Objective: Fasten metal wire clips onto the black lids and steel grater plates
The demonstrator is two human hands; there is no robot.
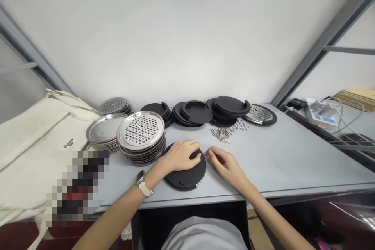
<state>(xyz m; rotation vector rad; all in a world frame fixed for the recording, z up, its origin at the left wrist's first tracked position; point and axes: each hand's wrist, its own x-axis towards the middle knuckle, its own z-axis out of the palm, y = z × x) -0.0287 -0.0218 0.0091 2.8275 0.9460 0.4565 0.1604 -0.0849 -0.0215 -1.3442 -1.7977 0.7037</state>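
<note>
"What's on that table?"

"Take the black disc at the near edge as your mark. To its left, past the metal stacks, lies a cream cloth bag. Nearer, just beyond its left side, stand the grater plates, with plain metal plates beside them. Behind it are piles of black discs."

"And the hands?"

"The left hand is on the disc's far part, palm down, fingers bent over the top. I can't tell whether they grip it or merely rest there."

"The right one?"

"The right hand is just off the disc's right rim, fingers curled inward — whether they pinch anything, I can't tell."

"Which way does the disc run?"

"It's round, so I see no long axis — only a thin pale edge showing at its near right. The left hand is the nearer one, being on it; the disc lies under that palm and out toward the person, and to the left of the right fingertips."

"Anything smaller?"

"Metal hooks lie beyond the disc to the right, with metal rings just past them."
</note>
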